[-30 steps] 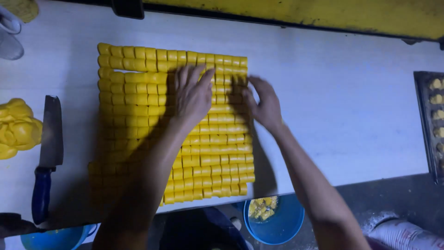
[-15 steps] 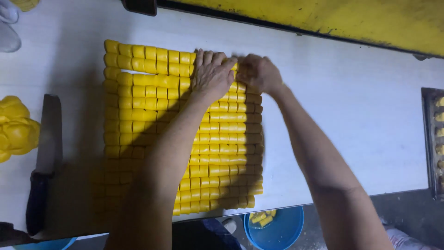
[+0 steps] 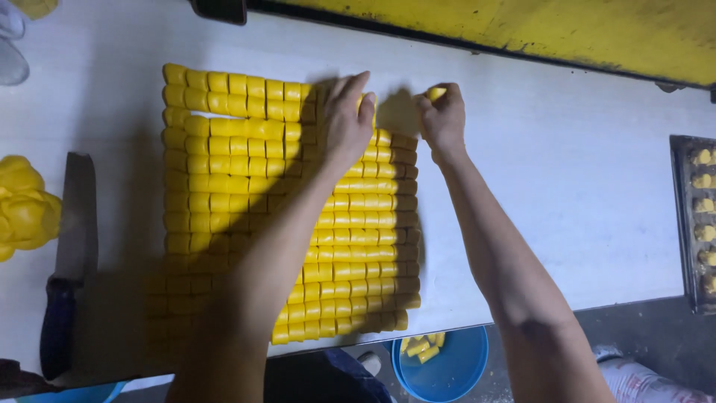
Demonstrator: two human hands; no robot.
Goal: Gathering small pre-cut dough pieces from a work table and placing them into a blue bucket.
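Observation:
A big square slab of yellow dough cut into many small blocks [image 3: 246,179] lies on the white table [image 3: 537,149]. My left hand [image 3: 347,119] rests flat on the blocks at the slab's far right corner, fingers spread. My right hand [image 3: 441,116] is lifted just off the slab's far right edge and pinches one small yellow dough piece [image 3: 435,93] between its fingertips.
A knife with a dark blue handle [image 3: 67,254] lies left of the slab, beside a yellow dough lump [image 3: 26,209]. A metal tray of shaped yellow pieces [image 3: 697,216] sits at the right edge. A blue bucket with dough scraps [image 3: 440,362] stands below the table.
Both hands moved from the slab's middle to its far right corner. My right hand has picked up one small piece and lifted it off the slab.

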